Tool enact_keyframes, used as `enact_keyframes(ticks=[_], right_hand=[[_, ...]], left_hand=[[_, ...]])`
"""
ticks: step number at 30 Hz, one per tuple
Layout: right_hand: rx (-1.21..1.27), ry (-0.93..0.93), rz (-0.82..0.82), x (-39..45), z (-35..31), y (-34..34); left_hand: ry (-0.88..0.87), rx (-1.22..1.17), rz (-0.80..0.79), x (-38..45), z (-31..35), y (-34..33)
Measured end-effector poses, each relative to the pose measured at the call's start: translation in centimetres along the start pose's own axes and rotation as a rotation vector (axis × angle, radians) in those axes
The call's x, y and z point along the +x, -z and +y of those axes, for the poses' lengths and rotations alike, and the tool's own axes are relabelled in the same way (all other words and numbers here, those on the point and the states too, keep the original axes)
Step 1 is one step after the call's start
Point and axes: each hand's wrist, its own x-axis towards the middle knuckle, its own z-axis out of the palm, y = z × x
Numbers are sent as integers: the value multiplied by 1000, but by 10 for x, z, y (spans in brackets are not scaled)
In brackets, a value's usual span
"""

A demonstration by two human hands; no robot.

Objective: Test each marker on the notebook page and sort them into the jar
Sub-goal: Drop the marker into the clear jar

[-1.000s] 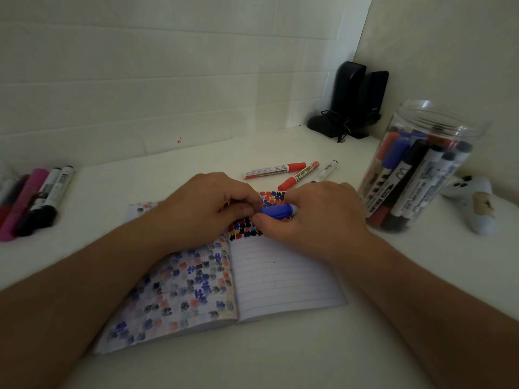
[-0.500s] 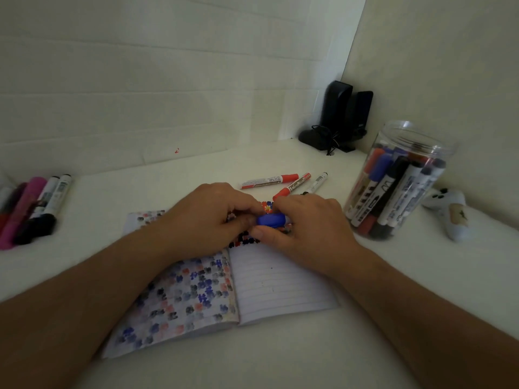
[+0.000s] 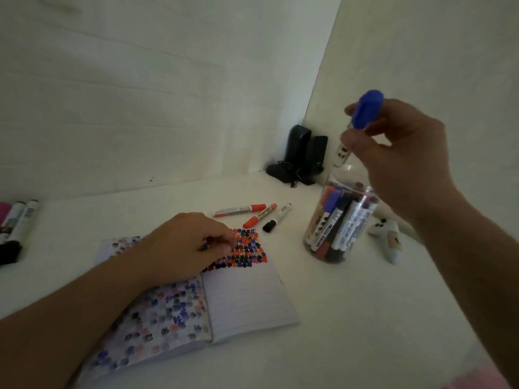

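A: Two hands (image 3: 185, 245) show, and the nearest thing is the notebook (image 3: 247, 301), lying open on the white table (image 3: 365, 318). What's on it?

B: The left page (image 3: 157, 318) is covered in faded blue, grey and red blots. The right page (image 3: 252, 299) is lined, with a dense patch of red, black and blue marks (image 3: 247, 251) along its top edge. The left hand rests there, fingers curled, tips pressing the page at the edge of the marks.

A: And the right hand (image 3: 404, 164)?

B: Raised over the jar (image 3: 337, 220), it pinches a blue-capped marker (image 3: 362, 122) between thumb and fingers, cap up, white barrel pointing down at the jar's open mouth. The marker is not inside.

A: Any print on the barrel?

B: Dark print, too blurred to read.

A: The jar itself?

B: Clear plastic, right of the notebook, packed with markers standing cap up, in blue, red and black. Their labels are illegible.

A: Farther back?

B: Three loose markers (image 3: 252, 213) lie just beyond the notebook, two with red caps and one with a black cap, their writing unreadable. At the far left edge lies another cluster (image 3: 16, 223), pink and black-and-white. A small white toy (image 3: 389, 237) lies right of the jar. Two black speakers (image 3: 303, 155) stand in the corner.
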Motion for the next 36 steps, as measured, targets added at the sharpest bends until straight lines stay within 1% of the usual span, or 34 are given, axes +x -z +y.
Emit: enact_keyframes(ticks=[2,4,6,10,12,14,22,25,29,33,36], right_hand=[[-16,-73,100,11,18,14],[-26,-167,113,14,34,20],[-58,-244,40,11,45,20],[-99,-287,-123,-2,54,12],[-105,-332,-177,-6,56,9],[-166,-362,-202,-6,57,5],[-443,-340,-229,-12,62,-10],[-621,-209,-271,-25,68,-19],[-590,-208,-234,-28,69,-25],[-588,-199,-233,-24,73,-25],[-491,-168,-134,-24,72,-26]], left_hand=[[15,-13,-5,0,1,1],[23,-20,-16,-1,3,1],[14,-30,-18,-2,5,2],[29,-52,-1,-3,5,2],[40,-55,-2,-3,4,1],[50,-55,-8,-3,3,1],[72,-69,-16,-3,-1,0],[73,-57,-31,-3,-1,0],[78,-44,-34,-3,0,0],[79,-47,-43,-3,0,0],[74,-40,-51,-3,0,0]])
